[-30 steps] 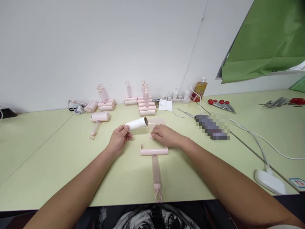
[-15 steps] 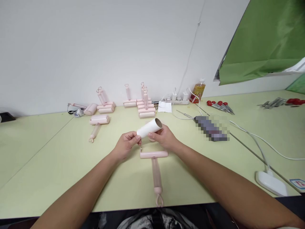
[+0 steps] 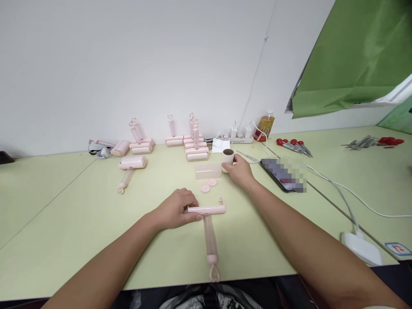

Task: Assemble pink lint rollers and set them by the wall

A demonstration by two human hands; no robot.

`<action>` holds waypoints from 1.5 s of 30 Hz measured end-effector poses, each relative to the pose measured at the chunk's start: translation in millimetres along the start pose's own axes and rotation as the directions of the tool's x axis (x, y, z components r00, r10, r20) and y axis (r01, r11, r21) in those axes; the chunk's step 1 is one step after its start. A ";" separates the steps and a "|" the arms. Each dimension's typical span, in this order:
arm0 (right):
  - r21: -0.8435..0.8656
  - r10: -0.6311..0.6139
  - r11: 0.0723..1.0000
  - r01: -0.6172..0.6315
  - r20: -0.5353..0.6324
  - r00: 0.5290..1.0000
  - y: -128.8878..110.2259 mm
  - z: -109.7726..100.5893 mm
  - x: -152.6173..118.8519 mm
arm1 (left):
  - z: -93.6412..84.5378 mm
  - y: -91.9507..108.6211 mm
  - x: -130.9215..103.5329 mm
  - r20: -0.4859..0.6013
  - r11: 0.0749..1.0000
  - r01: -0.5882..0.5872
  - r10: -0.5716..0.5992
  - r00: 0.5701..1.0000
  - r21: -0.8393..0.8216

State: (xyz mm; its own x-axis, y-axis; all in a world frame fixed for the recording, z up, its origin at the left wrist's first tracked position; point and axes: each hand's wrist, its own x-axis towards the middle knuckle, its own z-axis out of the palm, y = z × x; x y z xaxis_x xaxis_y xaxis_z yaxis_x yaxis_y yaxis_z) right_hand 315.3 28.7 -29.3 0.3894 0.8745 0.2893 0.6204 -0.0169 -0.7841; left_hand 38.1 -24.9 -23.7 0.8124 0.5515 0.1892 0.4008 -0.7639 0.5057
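Observation:
My right hand (image 3: 240, 171) is wrapped round a white paper roll (image 3: 228, 162) that stands upright on the table. My left hand (image 3: 180, 209) grips the left end of a pink roller frame (image 3: 210, 210), whose clear handle points toward me and ends in a heart-shaped loop. Between the hands and a little farther off lie two small pink discs (image 3: 205, 188). Behind the discs sits a clear pinkish cover (image 3: 207, 171), just left of the roll.
Several pink rollers (image 3: 197, 155) line the wall, and another (image 3: 132, 162) lies at left. A phone (image 3: 283, 175), power strip (image 3: 243, 140), bottle (image 3: 265, 125), red-handled tools (image 3: 294, 146) and a white charger (image 3: 361, 248) with cables are at right.
The roll has gone from both hands to my right hand alone, farther off and upright. My left hand has let go of it and taken the roller frame, whose upright arm is now at right.

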 end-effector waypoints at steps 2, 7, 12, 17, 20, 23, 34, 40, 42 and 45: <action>-0.018 0.038 0.999 -0.037 0.058 0.998 2.3 3.0 -0.9 | -0.3 -0.3 0.3 0.013 1.000 -0.014 0.014 1.000 0.009; -0.019 0.095 0.995 -0.093 0.104 0.990 2.3 1.2 -1.5 | -0.5 -3.0 -0.5 -0.006 0.998 -0.007 0.006 1.000 -0.055; -0.074 -0.107 0.993 0.094 -0.206 0.973 -15.8 -10.9 -9.3 | -0.2 -6.1 -2.0 -0.011 0.997 0.037 -0.038 0.999 -0.064; 0.094 -0.473 0.879 0.467 0.290 0.832 -43.9 -12.4 -41.9 | -1.6 -5.5 -1.7 -0.001 0.999 0.032 -0.032 0.999 -0.043; 0.043 -0.471 0.813 0.580 0.633 0.614 -49.5 -2.2 -59.1 | -2.5 -4.8 -1.3 -0.004 0.999 0.018 -0.018 1.000 -0.051; -0.003 -0.459 0.772 0.635 0.689 0.561 -49.0 8.4 -65.1 | -2.8 -4.6 -1.0 -0.005 0.997 0.035 -0.035 0.999 -0.071; 0.097 -0.433 0.875 0.475 0.594 0.678 -41.6 13.6 -58.5 | -1.1 -5.2 -2.6 -0.011 0.988 0.124 -0.125 0.992 -0.096; 0.358 -0.231 0.925 0.124 0.275 0.933 -38.1 20.0 -55.7 | -4.9 -6.1 -3.5 -0.098 0.949 0.182 -0.213 0.972 -0.256; 0.474 -0.126 0.880 -0.006 0.246 0.961 -42.6 18.8 -57.1 | -5.1 -6.9 -2.2 -0.221 0.921 0.224 -0.302 0.927 -0.320; 0.478 0.012 0.817 -0.324 0.547 0.837 -52.2 14.9 -64.3 | -4.1 -6.5 0.7 -0.431 0.886 0.293 -0.436 0.790 -0.359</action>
State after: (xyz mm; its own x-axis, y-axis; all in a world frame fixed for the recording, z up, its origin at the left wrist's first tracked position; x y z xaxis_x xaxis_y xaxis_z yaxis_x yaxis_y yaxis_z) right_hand 247.8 -19.4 -15.1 -0.0394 0.9969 -0.0677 0.0553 -0.0654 -0.9963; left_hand 34.3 -18.1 -23.4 0.2852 0.9130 0.2917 0.4414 -0.3953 0.8055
